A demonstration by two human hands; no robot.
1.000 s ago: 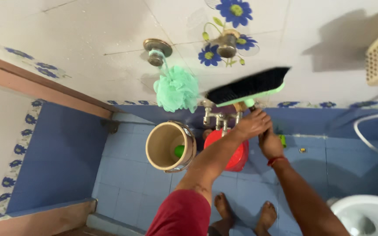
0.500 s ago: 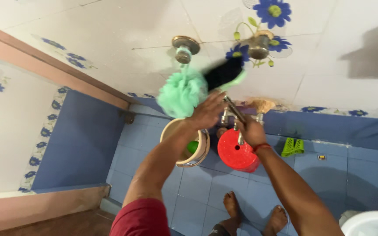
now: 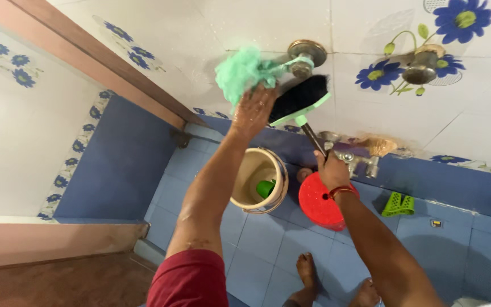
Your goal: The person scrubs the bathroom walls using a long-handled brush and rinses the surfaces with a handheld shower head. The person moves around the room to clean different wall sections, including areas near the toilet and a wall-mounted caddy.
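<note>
Gripped brush handle (image 3: 312, 139) in right hand (image 3: 332, 170), left hand (image 3: 252, 109) pushing sponge (image 3: 241, 68) aside (loosely hung); might slip off knob (image 3: 306, 55) into bucket (image 3: 259, 181).

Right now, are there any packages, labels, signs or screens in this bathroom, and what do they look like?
None in view: no package, label, sign or screen.
The nearest thing to a sign is the printed decoration: blue flower tiles on the white wall.
The left hand presses a green mesh sponge; the right hand holds a black-bristled brush.
</note>
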